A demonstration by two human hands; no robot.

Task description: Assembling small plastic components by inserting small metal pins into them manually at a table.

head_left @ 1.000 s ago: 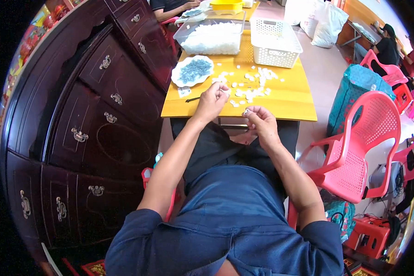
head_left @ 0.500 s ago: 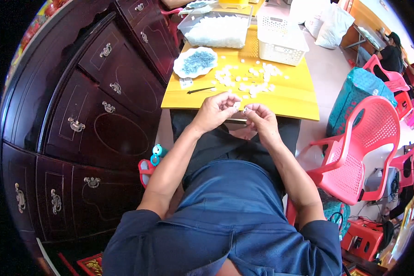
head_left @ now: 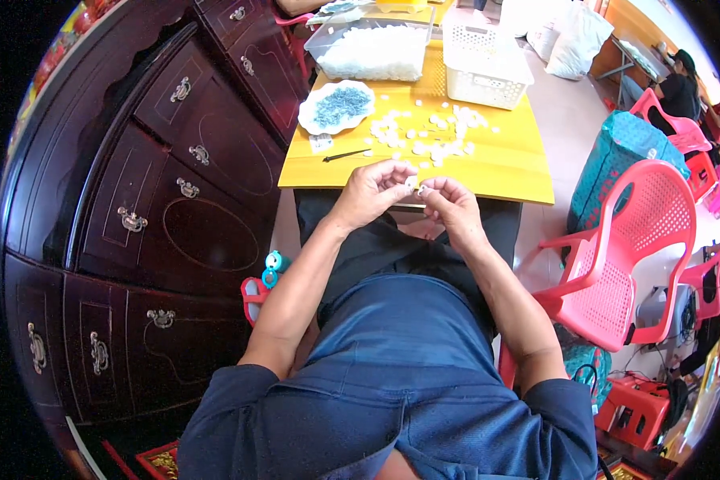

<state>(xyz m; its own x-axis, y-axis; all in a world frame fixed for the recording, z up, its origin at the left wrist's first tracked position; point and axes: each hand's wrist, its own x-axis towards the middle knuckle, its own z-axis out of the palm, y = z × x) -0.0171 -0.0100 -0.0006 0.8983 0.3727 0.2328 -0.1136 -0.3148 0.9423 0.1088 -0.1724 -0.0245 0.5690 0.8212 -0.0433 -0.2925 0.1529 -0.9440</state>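
Note:
Over the near edge of the yellow table (head_left: 504, 172), my left hand (head_left: 374, 192) and my right hand (head_left: 454, 210) face each other, fingertips almost meeting. A small white piece (head_left: 410, 182) is pinched between the thumb and fingers of my left hand. My right hand is closed in a pinch around another tiny whitish part (head_left: 422, 190), too small to name. Just beyond them, several small white round pieces (head_left: 448, 150) lie scattered on the tabletop. A thin black tool (head_left: 346, 155) rests left of these, near a scalloped white dish (head_left: 306, 120) of small bluish pins or sticks.
At the table's far side stand a clear bin (head_left: 315, 53) full of white pieces and a white perforated basket (head_left: 488, 90). Dark wooden cabinets (head_left: 136, 264) line the left. A pink plastic chair (head_left: 616, 264) and a teal bag (head_left: 616, 176) stand right; a person (head_left: 684, 96) sits farther back.
The view has shifted slightly. Both hands keep nearly the same pose, with the fingertips a little closer together.

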